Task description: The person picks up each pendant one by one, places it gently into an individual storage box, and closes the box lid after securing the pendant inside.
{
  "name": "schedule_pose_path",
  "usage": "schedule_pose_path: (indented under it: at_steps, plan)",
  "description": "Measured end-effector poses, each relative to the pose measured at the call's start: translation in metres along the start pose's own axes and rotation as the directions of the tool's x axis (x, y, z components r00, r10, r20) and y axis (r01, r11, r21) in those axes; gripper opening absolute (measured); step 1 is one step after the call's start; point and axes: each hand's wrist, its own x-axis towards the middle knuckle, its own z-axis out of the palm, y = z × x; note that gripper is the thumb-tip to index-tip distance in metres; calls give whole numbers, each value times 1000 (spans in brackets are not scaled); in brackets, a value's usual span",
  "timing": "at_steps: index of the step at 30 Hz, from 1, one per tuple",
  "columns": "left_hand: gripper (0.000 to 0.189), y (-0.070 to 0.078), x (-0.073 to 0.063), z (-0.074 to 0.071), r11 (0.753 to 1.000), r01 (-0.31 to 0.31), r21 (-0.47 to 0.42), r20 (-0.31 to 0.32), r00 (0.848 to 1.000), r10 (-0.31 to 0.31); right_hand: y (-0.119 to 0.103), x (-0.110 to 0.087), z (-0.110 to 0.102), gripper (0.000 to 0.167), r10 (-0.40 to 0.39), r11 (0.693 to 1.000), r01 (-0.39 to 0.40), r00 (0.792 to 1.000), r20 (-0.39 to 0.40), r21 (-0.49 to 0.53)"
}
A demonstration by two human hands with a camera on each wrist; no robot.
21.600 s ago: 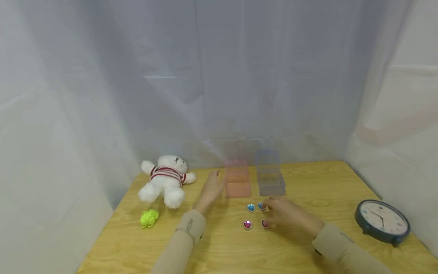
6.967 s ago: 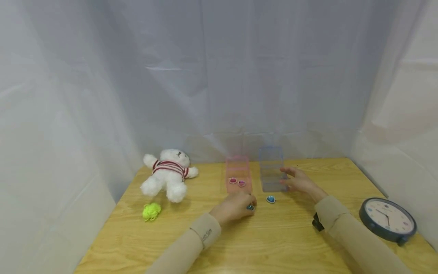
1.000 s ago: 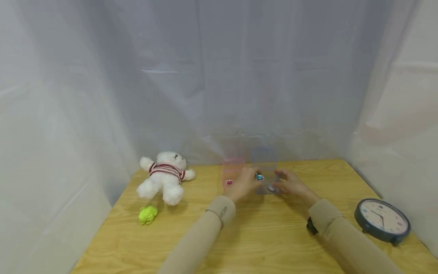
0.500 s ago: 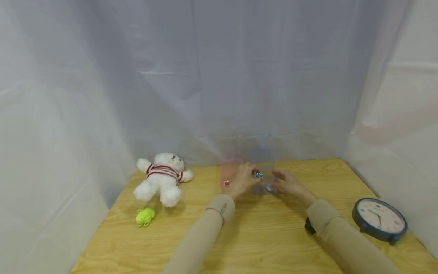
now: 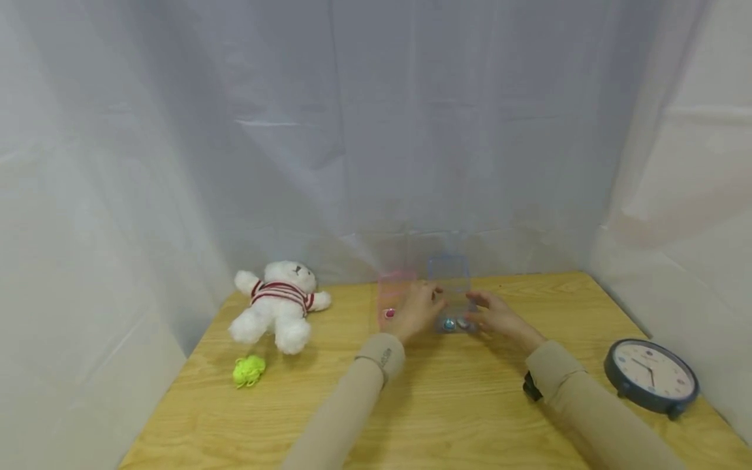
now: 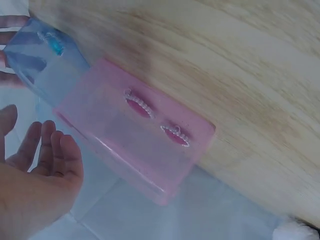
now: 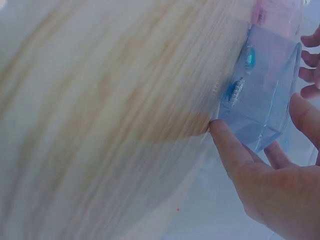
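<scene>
My left hand (image 5: 418,310) hovers over the two clear plastic boxes, its fingers loosely bent with nothing between them. Inside the blue box (image 7: 272,60) lie two heart-shaped gems with silvery bead rims: a bright blue gem (image 7: 250,58) and a second blue gem (image 7: 236,92) nearer the right hand. My right hand (image 5: 499,318) is at the right end of this box, its outstretched fingers against the side. The pink box (image 6: 107,115) stands to the left, holding two pink gems (image 6: 139,107); in the head view the left hand partly covers it. Both lids stand raised.
A white teddy bear (image 5: 282,310) in a striped sweater lies at the back left, with a yellow-green yarn bundle (image 5: 249,371) before it. A round dark-rimmed clock (image 5: 652,375) lies at the right of the wooden table (image 5: 446,405). Pale curtains (image 5: 376,143) enclose the back and sides.
Half a second ago my left fingers pinched a blue gem above the blue box; now it lies inside beside the other. Earlier, all four gems lay on the table. The right hand stays put.
</scene>
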Motion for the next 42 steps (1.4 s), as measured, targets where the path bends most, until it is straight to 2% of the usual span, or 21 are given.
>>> schedule_pose_path:
  at_steps: [3, 5, 6, 8, 10, 13, 15, 18, 23, 27, 30, 31, 33, 35, 37, 39, 41, 42]
  plan:
    - [42, -1, 0, -7, 994, 51, -97, 14, 999, -50, -1, 0, -1, 70, -1, 1000, 1, 1000, 1, 0]
    - [47, -1, -2, -12, 973, 100, -208, 39, 995, -94, -3, -1, -3, 72, 6, 1000, -6, 1000, 8, -11]
    - [50, 0, -3, -14, 954, 126, -273, 54, 992, -116, -4, -2, -3, 74, 11, 1000, -11, 1000, 14, -10]
    - [54, 2, -3, -18, 899, 169, -405, 71, 986, -153, -7, -1, -6, 79, 27, 1000, -27, 1000, 0, -9]
    - [57, 3, -3, -22, 825, 193, -532, 78, 981, -179, -12, 1, -9, 86, 43, 999, -43, 999, -18, -1]
    - [59, 5, 1, -25, 747, 196, -636, 67, 978, -199, -21, 8, -12, 92, 65, 998, -64, 995, -78, 13]
    - [63, 7, 4, -26, 714, 196, -672, 68, 977, -204, -26, 13, -13, 91, 76, 997, -74, 993, -94, 22]
    - [72, 8, 7, -24, 701, 224, -677, 102, 972, -211, -29, 20, -14, 86, 91, 996, -89, 992, -89, 33]
    - [83, 9, 6, -20, 663, 305, -684, 191, 951, -241, -27, 26, -13, 84, 94, 992, -91, 995, -34, 82]
    - [89, 10, 6, -20, 603, 340, -722, 234, 940, -250, -26, 27, -12, 87, 96, 983, -91, 995, -26, 161]
    - [89, 12, 10, -20, 562, 335, -756, 230, 940, -251, -27, 27, -12, 89, 98, 970, -88, 995, -36, 225]
    - [89, 13, 11, -19, 558, 330, -761, 224, 942, -251, -28, 27, -12, 90, 99, 965, -86, 994, -42, 249]
    - [85, 13, 12, -18, 574, 304, -760, 201, 950, -238, -28, 27, -11, 89, 111, 952, -87, 991, -67, 294]
    - [81, 15, 10, -17, 620, 287, -730, 188, 957, -222, -28, 27, -10, 83, 124, 938, -87, 988, -92, 335]
    - [74, 15, 8, -15, 683, 279, -676, 185, 960, -209, -26, 26, -10, 76, 131, 929, -86, 986, -102, 360]
    - [65, 16, 5, -13, 735, 268, -623, 178, 963, -201, -22, 25, -9, 67, 128, 929, -82, 986, -105, 362]
    - [53, 17, 2, -9, 778, 257, -574, 171, 966, -192, -17, 24, -9, 60, 110, 943, -71, 989, -102, 326]
    - [47, 17, 1, -6, 804, 246, -542, 163, 969, -187, -14, 23, -9, 59, 96, 959, -65, 990, -103, 275]
